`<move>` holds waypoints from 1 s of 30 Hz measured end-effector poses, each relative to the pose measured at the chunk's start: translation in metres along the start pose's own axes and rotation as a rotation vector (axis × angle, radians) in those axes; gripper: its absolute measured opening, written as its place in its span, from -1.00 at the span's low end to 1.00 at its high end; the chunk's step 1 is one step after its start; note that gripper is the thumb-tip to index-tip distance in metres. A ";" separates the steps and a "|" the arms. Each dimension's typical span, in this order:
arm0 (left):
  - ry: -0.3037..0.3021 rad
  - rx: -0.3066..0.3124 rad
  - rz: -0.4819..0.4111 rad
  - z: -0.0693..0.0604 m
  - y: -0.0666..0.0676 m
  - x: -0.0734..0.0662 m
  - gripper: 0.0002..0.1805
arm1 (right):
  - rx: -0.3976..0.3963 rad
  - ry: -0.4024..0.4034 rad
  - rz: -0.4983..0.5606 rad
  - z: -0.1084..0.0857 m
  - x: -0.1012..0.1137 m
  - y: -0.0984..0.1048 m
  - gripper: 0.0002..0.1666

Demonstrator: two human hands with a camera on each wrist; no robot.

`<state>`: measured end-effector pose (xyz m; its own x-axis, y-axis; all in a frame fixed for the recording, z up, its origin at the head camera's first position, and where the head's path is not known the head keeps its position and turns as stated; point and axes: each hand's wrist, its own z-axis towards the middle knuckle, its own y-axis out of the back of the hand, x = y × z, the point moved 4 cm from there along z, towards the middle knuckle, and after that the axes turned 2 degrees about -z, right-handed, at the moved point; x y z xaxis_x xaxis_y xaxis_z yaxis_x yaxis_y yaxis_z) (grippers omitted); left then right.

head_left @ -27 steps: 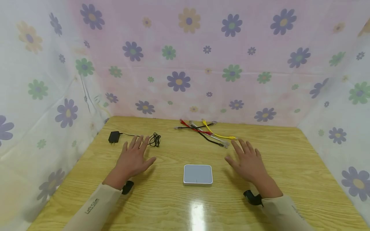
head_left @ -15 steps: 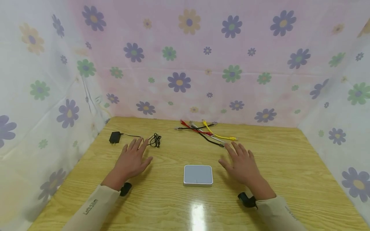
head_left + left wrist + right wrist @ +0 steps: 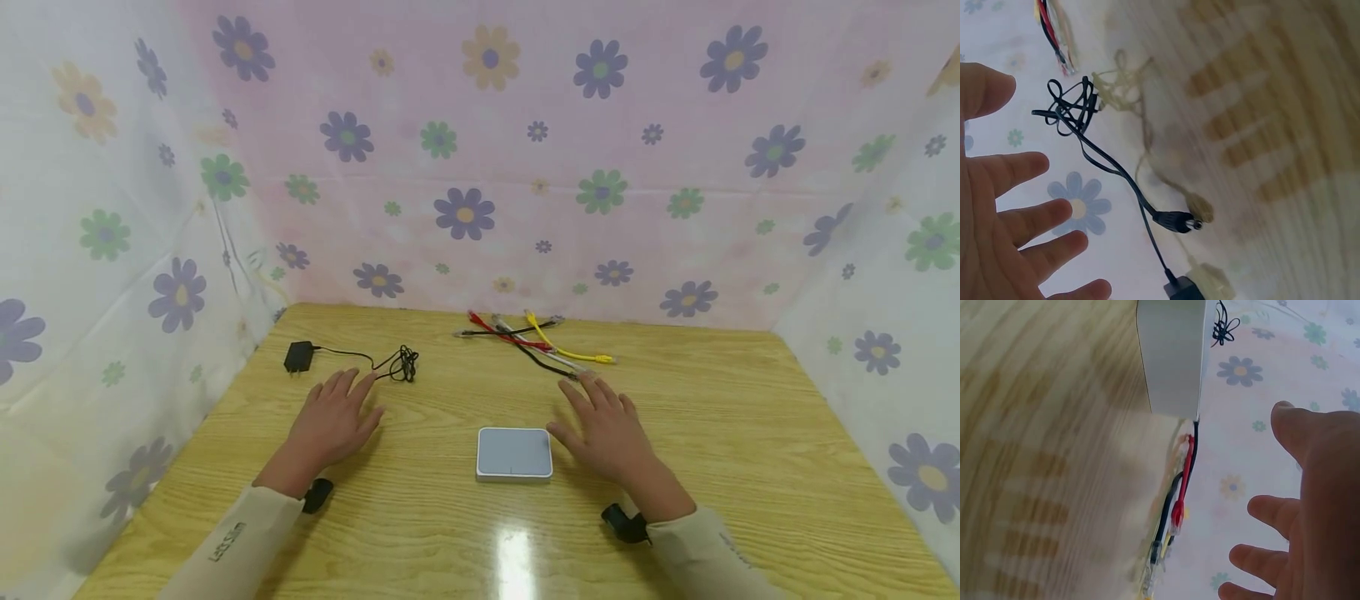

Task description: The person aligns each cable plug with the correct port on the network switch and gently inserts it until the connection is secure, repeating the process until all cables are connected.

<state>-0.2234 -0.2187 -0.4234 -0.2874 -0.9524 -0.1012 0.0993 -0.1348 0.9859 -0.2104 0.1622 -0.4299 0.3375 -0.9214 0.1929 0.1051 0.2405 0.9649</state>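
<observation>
My left hand [image 3: 330, 423] hovers over the left side of the table with its fingers spread, holding nothing. Just beyond its fingertips lies a black power adapter [image 3: 298, 357] with a thin cord gathered into a loose bundle [image 3: 403, 364]; its round plug [image 3: 1177, 221] shows in the left wrist view. My right hand [image 3: 606, 433], likewise spread and holding nothing, is just right of a small white box with a grey top [image 3: 513, 452]. Past its fingertips is a pile of short network cables: red [image 3: 510, 330], yellow [image 3: 573, 352], white and black [image 3: 543, 362].
The wood-grain table [image 3: 450, 533] carries all these things. A flower-printed cloth [image 3: 510, 158] encloses it at the back and on both sides. Shadows of the hands fall on the tabletop in both wrist views.
My right hand has moved left and a little nearer to me, closer to the white box. My left hand has drawn back slightly to the left, uncovering more of the adapter cord.
</observation>
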 end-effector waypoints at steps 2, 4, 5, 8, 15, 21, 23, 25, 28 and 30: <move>0.000 0.006 -0.004 -0.002 0.000 0.001 -0.38 | 0.000 0.010 0.003 0.000 0.003 -0.002 -0.17; 0.002 0.012 -0.005 -0.003 0.000 0.002 -0.41 | 0.004 0.017 0.001 0.001 0.006 -0.003 -0.17; 0.003 0.014 -0.006 -0.004 0.000 0.003 -0.43 | 0.007 0.020 0.004 0.001 0.008 -0.003 -0.17; 0.009 0.026 0.000 -0.005 0.000 0.005 -0.46 | 0.025 0.028 0.003 0.001 0.013 -0.004 -0.17; -0.006 0.024 0.025 -0.008 0.000 0.007 -0.60 | 0.062 0.049 -0.022 0.002 0.023 -0.008 -0.17; -0.026 0.056 0.038 -0.010 -0.002 0.013 -0.64 | 0.085 0.067 -0.014 0.002 0.030 -0.013 -0.20; -0.034 0.062 0.042 -0.011 -0.002 0.015 -0.63 | 0.094 0.077 -0.018 0.002 0.031 -0.015 -0.20; -0.040 0.066 0.049 -0.012 -0.001 0.017 -0.62 | 0.094 0.089 -0.011 0.002 0.033 -0.018 -0.21; -0.051 0.069 0.061 -0.013 0.000 0.019 -0.63 | 0.097 0.098 0.018 0.001 0.035 -0.022 -0.22; -0.054 0.074 0.066 -0.014 0.002 0.020 -0.64 | 0.101 0.103 0.034 0.000 0.036 -0.024 -0.22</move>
<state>-0.2156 -0.2414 -0.4255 -0.3336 -0.9422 -0.0307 0.0498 -0.0502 0.9975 -0.2002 0.1231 -0.4458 0.4339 -0.8757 0.2120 -0.0009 0.2348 0.9720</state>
